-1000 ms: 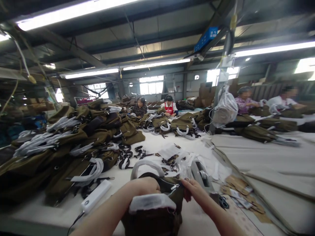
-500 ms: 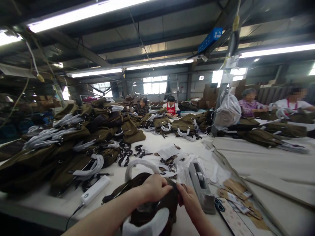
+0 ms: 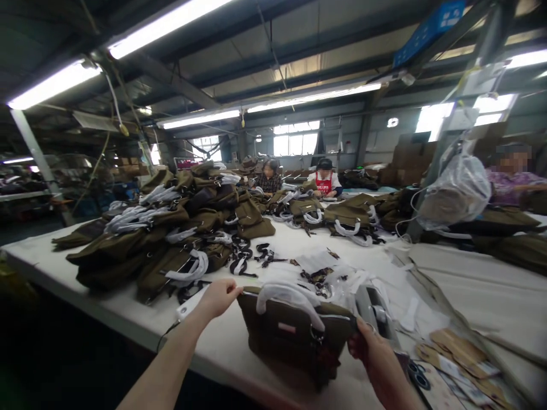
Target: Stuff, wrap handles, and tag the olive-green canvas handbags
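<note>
An olive-green handbag (image 3: 290, 347) stands upright on the white table in front of me, a small label on its near face. White wrapping covers its handles (image 3: 294, 297), and a metal ring hangs by the right handle end. My left hand (image 3: 220, 297) pinches the bag's upper left corner. At the upper right corner, my right hand (image 3: 371, 341) grips the edge between thumb and fingers. Just beyond the right hand sits a grey tape dispenser (image 3: 376, 310), partly hidden. A white device (image 3: 188, 307) with a cable lies behind my left forearm.
A large pile of similar bags (image 3: 171, 228) covers the table's left side. Black straps (image 3: 243, 259) and plastic scraps lie past the bag. Brown tags (image 3: 461, 353) and scissors (image 3: 419, 374) are at right. Several co-workers (image 3: 323, 179) sit beyond; a plastic sack (image 3: 457, 191) hangs at right.
The bag has gone from bunched and tilted under both hands to upright with its labelled face toward me. My hands have moved apart to its top corners. The view has turned left.
</note>
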Available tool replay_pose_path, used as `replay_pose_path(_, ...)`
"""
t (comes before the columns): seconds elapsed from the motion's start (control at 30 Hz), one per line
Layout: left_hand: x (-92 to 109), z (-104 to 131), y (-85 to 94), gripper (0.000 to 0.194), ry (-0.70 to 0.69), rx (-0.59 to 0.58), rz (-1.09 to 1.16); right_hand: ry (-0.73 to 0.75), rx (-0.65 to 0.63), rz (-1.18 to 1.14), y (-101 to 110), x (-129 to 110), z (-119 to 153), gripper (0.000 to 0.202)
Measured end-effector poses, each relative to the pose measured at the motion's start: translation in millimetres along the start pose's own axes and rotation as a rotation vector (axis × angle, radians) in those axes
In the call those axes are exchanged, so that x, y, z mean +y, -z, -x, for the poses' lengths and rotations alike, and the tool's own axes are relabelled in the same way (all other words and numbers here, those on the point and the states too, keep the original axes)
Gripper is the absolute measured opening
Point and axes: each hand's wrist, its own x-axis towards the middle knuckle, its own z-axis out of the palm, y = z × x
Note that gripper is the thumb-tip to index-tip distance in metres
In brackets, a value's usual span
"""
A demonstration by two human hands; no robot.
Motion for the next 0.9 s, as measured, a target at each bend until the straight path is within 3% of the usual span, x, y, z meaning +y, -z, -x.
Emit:
replay_pose_path(0.07, 2.9, 6.5, -7.1, 0.029, 0.005, 0.119, 0.053, -0.120, -0.015, -0.069, -2.8, -5.8, 0.6, 0.042)
replay_pose_path(0.17, 15.0, 16.1, -12.4, 0.030, -0.122, 0.172, 0.195, -0.108, -0.046, 0.008, 3.4, -10.7, -1.7, 0.046)
replay_pose_path(0.27, 26.7, 22.0, -10.5, 0.046, -0.321, 0.139, 0.337, -0.019, 0.000, 0.169, 13.2, -13.5, -2.8, 0.048)
replay_pose_path(0.37, 38.2, 25.9, -5.1, 0.052, -0.361, 0.086, 0.470, 0.117, 0.115, 0.385, 16.8, -22.3, 5.8, 0.048)
replay_pose_path(0.47, 54.1, 31.7, -2.6, 0.040, -0.313, 0.214, 0.589, 0.268, 0.326, 0.539, 12.3, -37.1, 24.8, 0.045)
replay_pose_path(0.53, 65.8, 36.5, -4.8, 0.035, -0.271, 0.350, 0.610, 0.367, 0.365, 0.581, 5.7, -47.0, 39.0, 0.041)
replay_pose_path(0.6, 75.4, 40.0, -10.3, 0.034, -0.254, 0.415, 0.578, 0.449, 0.300, 0.589, -2.9, -55.5, 50.1, 0.036)
replay_pose_path(0.77, 86.5, 39.2, -24.8, 0.016, -0.368, 0.360, 0.474, 0.637, 0.024, 0.637, -31.8, -73.7, 54.8, 0.033)
replay_pose_path(0.9, 92.0, 39.8, -18.4, 0.007, -0.463, 0.358, 0.452, 0.675, -0.125, 0.635, -57.6, -92.3, 48.0, 0.030)
